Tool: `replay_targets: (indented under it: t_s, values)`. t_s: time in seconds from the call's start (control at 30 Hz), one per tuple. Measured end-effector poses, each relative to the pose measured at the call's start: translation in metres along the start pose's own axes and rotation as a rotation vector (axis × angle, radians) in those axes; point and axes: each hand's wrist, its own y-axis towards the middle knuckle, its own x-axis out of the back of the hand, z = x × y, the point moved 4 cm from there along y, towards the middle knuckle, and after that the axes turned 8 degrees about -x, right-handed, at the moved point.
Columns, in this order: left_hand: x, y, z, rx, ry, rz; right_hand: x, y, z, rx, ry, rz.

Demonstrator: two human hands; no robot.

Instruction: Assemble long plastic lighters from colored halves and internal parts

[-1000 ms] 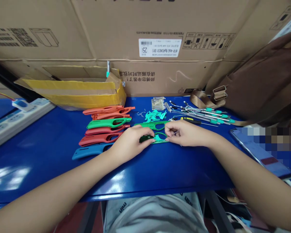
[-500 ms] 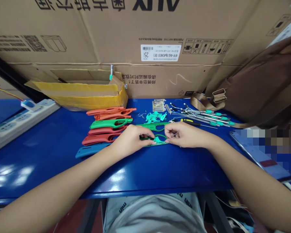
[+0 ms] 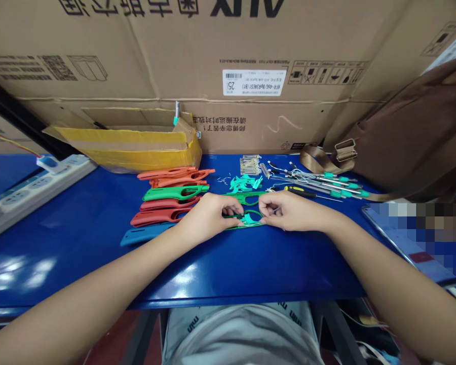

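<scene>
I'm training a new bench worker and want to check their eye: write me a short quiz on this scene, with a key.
1. True or false: the screwdriver is in the right hand.
2. In the row of casings at the person's left, which colour lies closest to the near edge of the table?
A orange
B green
C blue
3. Fill the gap: the left hand and right hand are both at a ____ casing.

Key:
1. False; it lies on the table beyond that hand.
2. C
3. green
</scene>
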Motion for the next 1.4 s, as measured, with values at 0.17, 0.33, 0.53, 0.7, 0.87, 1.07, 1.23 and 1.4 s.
replay_targets:
  t_s: [0.17, 0.33, 0.53, 0.7, 0.87, 1.07, 1.23, 1.4]
  values:
    - [0.002, -0.002, 0.002, 0.004, -0.017, 0.019, 0.0, -0.001, 0.0, -0.008, 0.026, 0.005]
    - [0.006, -0.008, 0.0, -0.016, -0.039, 0.05, 0.002, -0.002, -0.002, -0.034, 0.043, 0.013]
    - [0.018, -0.012, -0.007, -0.209, 0.243, -0.026, 0.005, -0.004, -0.006, -0.083, 0.048, 0.032]
    - [0.025, -0.009, 0.003, -0.224, 0.488, -0.057, 0.005, -0.005, -0.004, -0.079, 0.082, 0.025]
    - [0.024, -0.008, 0.009, -0.162, 0.614, -0.002, 0.003, -0.004, -0.004, -0.075, 0.096, 0.023]
    - [0.02, -0.009, 0.009, -0.153, 0.623, 0.054, 0.005, -0.004, 0.0, -0.054, 0.016, -0.006]
    - [0.019, -0.01, 0.01, -0.154, 0.615, 0.043, 0.006, -0.006, 0.001, -0.071, -0.026, 0.007]
    - [0.018, -0.012, 0.008, -0.144, 0.578, 0.036, 0.008, -0.007, -0.001, -0.08, -0.059, 0.018]
